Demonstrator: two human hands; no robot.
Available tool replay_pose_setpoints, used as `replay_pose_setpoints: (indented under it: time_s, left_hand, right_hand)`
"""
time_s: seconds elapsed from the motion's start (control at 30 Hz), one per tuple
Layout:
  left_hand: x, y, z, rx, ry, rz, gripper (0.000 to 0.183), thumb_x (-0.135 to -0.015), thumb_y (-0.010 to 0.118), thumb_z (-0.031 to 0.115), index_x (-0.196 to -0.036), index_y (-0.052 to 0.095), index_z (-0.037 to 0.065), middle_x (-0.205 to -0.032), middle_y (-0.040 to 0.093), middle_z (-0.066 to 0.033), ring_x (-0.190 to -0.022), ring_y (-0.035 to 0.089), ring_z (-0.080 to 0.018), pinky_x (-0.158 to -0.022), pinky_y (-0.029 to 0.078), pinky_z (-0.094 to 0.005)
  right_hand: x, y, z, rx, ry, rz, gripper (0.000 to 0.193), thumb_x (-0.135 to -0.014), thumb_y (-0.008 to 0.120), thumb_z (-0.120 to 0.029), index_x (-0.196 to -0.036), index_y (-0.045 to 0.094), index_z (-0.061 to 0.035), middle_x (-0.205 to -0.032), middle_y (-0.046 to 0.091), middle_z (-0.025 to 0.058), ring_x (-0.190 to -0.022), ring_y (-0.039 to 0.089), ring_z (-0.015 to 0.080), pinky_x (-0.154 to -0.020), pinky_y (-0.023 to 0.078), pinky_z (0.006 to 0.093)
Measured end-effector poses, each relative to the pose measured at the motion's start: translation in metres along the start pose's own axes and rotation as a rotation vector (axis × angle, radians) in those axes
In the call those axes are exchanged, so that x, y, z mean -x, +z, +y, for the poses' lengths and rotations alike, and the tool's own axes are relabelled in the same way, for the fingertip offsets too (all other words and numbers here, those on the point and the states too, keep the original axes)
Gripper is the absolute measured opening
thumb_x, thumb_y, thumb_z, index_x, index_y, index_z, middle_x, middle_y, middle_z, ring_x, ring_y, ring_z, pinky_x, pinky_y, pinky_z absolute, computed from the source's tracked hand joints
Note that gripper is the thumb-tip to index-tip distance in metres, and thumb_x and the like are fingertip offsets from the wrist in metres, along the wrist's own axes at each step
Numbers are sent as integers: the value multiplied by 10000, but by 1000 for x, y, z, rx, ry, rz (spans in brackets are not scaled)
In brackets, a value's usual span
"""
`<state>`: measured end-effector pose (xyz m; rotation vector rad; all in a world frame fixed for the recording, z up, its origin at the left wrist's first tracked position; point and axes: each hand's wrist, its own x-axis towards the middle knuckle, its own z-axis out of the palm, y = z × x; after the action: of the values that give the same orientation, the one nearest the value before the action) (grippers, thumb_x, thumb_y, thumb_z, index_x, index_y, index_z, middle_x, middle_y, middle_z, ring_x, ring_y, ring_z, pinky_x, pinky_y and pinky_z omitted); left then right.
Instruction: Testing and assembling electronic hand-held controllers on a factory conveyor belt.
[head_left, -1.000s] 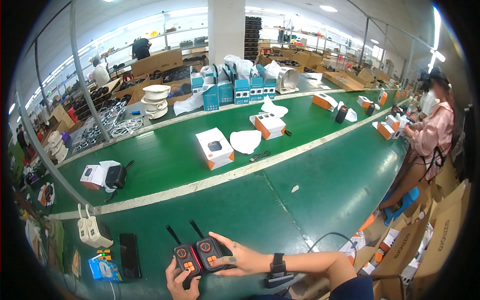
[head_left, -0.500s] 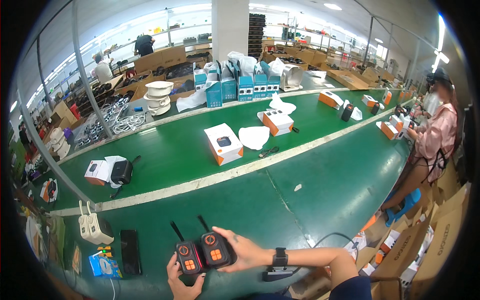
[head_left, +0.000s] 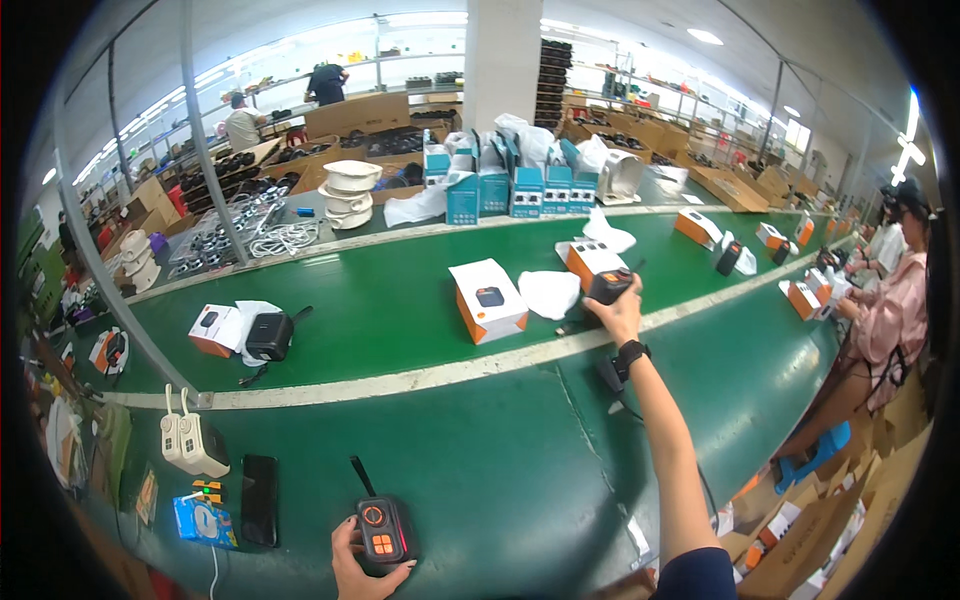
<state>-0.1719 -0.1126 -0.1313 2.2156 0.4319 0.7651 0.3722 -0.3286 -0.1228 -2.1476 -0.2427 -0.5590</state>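
My left hand [head_left: 358, 568] is closed around the lower sides of a black portable speaker [head_left: 388, 518] with orange buttons, standing on the green table near me, its strap pointing up. My right arm stretches far forward to the green belt. There my right hand [head_left: 622, 312] grips a second black speaker [head_left: 606, 286], just in front of an orange-and-white box [head_left: 582, 258]. A sheet of white wrapping [head_left: 550, 294] lies left of that speaker. Further left stands another white-and-orange box [head_left: 488, 302]. Whether the right-hand speaker touches the belt, I cannot tell.
On the table's left are two cream speakers [head_left: 192, 446], a black phone [head_left: 260, 500] and a blue packet [head_left: 204, 522]. A black speaker [head_left: 269, 337] sits on the belt. A metal post [head_left: 212, 130] rises at left. A co-worker [head_left: 888, 310] stands at right, near open cartons [head_left: 850, 510].
My right hand has carried one speaker from beside the other forward and right to the belt. My left hand stays on its speaker. The whole view has shifted slightly.
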Motion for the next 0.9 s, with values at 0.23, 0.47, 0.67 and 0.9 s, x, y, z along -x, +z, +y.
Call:
replay_pose_setpoints:
  time_s: [0.23, 0.47, 0.67, 0.9]
  left_hand:
    - [-7, -2, 6, -50, 57, 27, 891, -568, 902, 184, -1308, 437, 13, -1267, 512, -200, -1050, 592, -311, -808, 525, -372]
    - [-8, 0, 16, 31, 47, 100, 700, -578, 859, 148, -1176, 515, 23, -1152, 547, -208, -921, 624, -293, -723, 533, -372]
    - [-2, 2, -22, 28, 66, 7, 919, -531, 920, 226, -1274, 422, 14, -1255, 515, -194, -1056, 583, -270, -667, 514, -308]
    - [-7, -5, -14, -34, 83, -38, 880, -609, 893, 266, -1299, 417, 1, -1249, 528, -213, -1055, 601, -308, -759, 553, -350]
  right_hand:
    - [-45, 21, 62, 69, 79, 87, 1333, -580, 890, -350, -1463, -43, 7, -1275, 385, 396, -1152, 472, 492, -967, 440, 464]
    - [-35, 11, 0, 723, -181, -334, 932, -653, 762, -564, -1280, 457, 54, -1121, 580, 275, -1010, 619, 374, -894, 437, 528]
    - [28, 45, -83, 27, -347, -822, 991, -666, 828, -426, -1442, 301, -109, -1140, 548, 347, -1061, 554, 448, -920, 469, 452]
    - [47, 113, -117, 39, -455, -766, 979, -693, 816, -387, -1460, 270, -116, -1235, 474, 379, -1127, 504, 470, -953, 450, 451]
